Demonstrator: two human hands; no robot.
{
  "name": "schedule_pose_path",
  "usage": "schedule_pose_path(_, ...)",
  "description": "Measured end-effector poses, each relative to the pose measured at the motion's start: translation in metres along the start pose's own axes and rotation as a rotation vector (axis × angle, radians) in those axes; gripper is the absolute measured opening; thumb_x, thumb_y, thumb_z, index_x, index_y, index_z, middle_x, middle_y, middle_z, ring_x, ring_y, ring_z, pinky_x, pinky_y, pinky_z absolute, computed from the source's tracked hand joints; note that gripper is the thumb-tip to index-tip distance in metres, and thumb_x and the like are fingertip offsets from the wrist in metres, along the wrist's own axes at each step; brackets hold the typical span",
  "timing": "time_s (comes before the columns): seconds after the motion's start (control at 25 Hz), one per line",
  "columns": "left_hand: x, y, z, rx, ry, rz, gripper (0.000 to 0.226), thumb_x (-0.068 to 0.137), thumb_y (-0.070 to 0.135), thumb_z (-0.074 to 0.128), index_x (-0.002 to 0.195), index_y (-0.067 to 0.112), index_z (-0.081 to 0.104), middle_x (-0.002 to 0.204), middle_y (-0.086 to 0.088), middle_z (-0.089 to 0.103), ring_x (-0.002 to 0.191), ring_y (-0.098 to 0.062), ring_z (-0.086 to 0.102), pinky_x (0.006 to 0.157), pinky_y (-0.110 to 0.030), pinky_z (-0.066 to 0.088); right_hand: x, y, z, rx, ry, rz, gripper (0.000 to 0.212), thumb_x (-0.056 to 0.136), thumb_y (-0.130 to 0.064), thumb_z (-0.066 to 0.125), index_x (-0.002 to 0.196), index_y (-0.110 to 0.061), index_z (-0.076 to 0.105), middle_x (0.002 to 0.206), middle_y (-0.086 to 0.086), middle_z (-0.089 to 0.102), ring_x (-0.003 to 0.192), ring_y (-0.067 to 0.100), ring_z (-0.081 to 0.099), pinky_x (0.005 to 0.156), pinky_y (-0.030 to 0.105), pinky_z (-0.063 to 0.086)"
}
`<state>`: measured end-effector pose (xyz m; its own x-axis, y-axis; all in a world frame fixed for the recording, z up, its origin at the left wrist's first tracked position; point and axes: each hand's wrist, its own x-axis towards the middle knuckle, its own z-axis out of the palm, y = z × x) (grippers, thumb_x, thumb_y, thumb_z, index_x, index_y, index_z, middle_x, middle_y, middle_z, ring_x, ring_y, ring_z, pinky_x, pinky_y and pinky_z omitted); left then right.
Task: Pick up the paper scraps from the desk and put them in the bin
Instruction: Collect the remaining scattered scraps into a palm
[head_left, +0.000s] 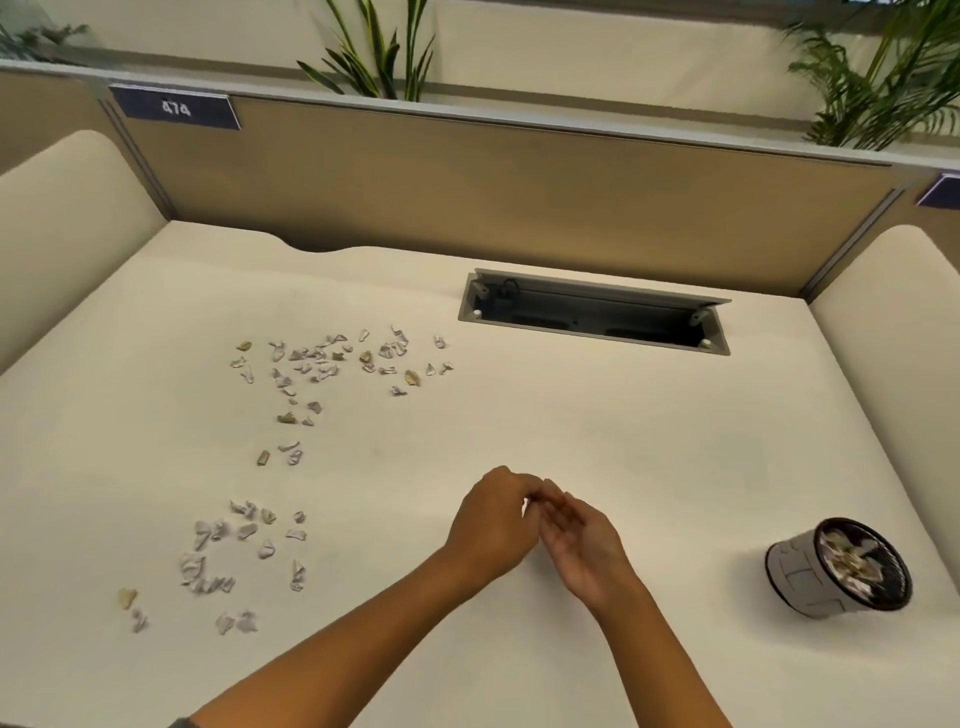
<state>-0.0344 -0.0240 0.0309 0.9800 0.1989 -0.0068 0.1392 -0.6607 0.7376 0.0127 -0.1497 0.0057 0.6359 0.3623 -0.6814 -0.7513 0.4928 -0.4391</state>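
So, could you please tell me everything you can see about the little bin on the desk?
The bin is a small round container with pale grey walls marked by faint panel lines and a dark rim and inside. It stands on the desk at the near right, its open mouth showing toward the camera, and already holds a heap of pale and tan paper scraps. Neither hand touches it; it stands apart from the scraps still lying on the desk's left side.

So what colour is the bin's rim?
Black; the bin has a light grey body, clearest in the head view.
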Motion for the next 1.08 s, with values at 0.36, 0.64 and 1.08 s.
schedule_pose_path(0.36, -0.013, -0.076, -0.054, 0.030, 0.251, -0.243, 0.033, 0.086, 0.021, 0.063, 0.119, 0.020, 0.061, 0.124, 0.006, 0.057, 0.117, -0.010, 0.048, 0.099, -0.020, 0.037, 0.020, 0.032, 0.036, 0.011, 0.009, 0.177, 0.020, 0.099, -0.003, 0.048, 0.104, 0.007, 0.065, 0.098, 0.017, 0.066, 0.095, 0.028, 0.066, 0.070, 0.033, 0.063)
schedule_pose_path(0.64, -0.059, -0.166, -0.107, 0.336, 0.337, -0.834, 0.065, 0.095, 0.031, 0.052, 0.151, 0.013, 0.026, 0.159, -0.016, 0.019, 0.149, -0.035, 0.005, 0.120, -0.052, 0.003, 0.020, 0.045, 0.041, -0.079, 0.010, 0.198, 0.018, 0.096, -0.003, 0.054, 0.102, 0.006, 0.068, 0.091, 0.014, 0.070, 0.090, 0.025, 0.068, 0.071, 0.031, 0.062)
schedule_pose_path(1.08, -0.078, -0.154, -0.088, 0.340, 0.145, -0.637, 0.042, 0.094, 0.002, 0.043, 0.135, 0.000, 0.044, 0.141, -0.024, 0.038, 0.129, -0.041, 0.040, 0.103, -0.044, 0.042, 0.012, 0.063, 0.042, -0.122, -0.001, 0.216, 0.017, 0.095, -0.003, 0.055, 0.103, 0.006, 0.067, 0.093, 0.015, 0.069, 0.091, 0.026, 0.067, 0.074, 0.031, 0.062)
